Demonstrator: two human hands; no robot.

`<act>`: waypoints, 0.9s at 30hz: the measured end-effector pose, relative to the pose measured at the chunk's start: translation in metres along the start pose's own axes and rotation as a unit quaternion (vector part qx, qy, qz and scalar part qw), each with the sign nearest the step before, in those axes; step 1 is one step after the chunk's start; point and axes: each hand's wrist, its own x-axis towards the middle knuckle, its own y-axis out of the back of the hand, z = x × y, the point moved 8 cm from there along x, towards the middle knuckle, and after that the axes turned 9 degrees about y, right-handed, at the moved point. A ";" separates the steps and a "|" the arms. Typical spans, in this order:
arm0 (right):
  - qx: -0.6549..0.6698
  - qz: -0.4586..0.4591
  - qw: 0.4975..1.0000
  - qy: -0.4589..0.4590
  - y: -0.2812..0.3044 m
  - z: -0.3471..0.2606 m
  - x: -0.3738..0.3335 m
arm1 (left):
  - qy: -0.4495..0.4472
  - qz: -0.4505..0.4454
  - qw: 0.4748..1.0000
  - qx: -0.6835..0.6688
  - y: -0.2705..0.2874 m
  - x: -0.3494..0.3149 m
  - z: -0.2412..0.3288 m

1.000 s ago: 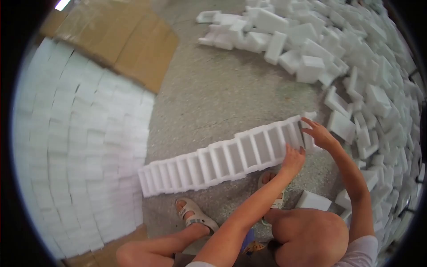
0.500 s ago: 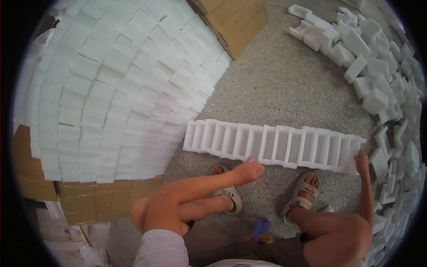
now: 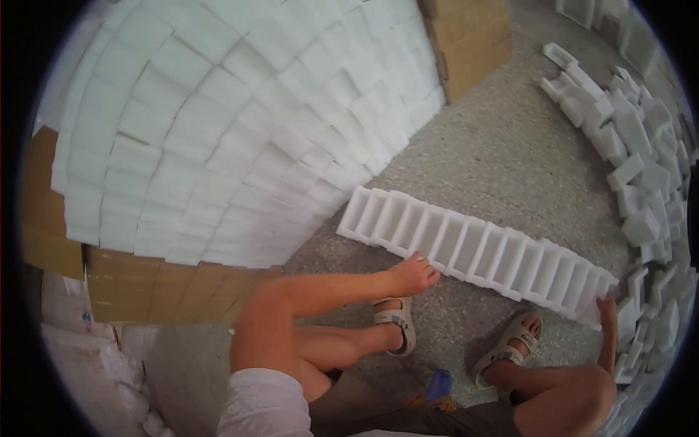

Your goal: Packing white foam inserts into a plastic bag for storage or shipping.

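Note:
A long row of white foam trays (image 3: 484,251), open side up and set edge to edge, lies slanting across the floor before my feet. My left hand (image 3: 415,275) is closed, fingers curled, at the near edge of the row's middle; anything inside it is hidden. At the right end, my right hand (image 3: 606,309) has its bent fingers on the last tray, thumb side hard to see. The row's left end lies close to a large stack of white foam pieces (image 3: 218,138).
Brown cardboard (image 3: 470,54) borders the stack at the back, with more cardboard (image 3: 145,288) at its near side. Loose white foam trays (image 3: 641,175) are heaped along the right. A purple object (image 3: 439,384) lies between my sandalled feet (image 3: 510,346).
The view has turned, so the row looks more slanted and sits further right. My left hand stays near the row's middle edge, my right at its end.

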 end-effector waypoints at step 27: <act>-0.128 0.084 0.980 0.126 -0.081 -0.247 -0.015 | 0.486 -0.041 0.871 -0.056 0.085 -0.153 -0.361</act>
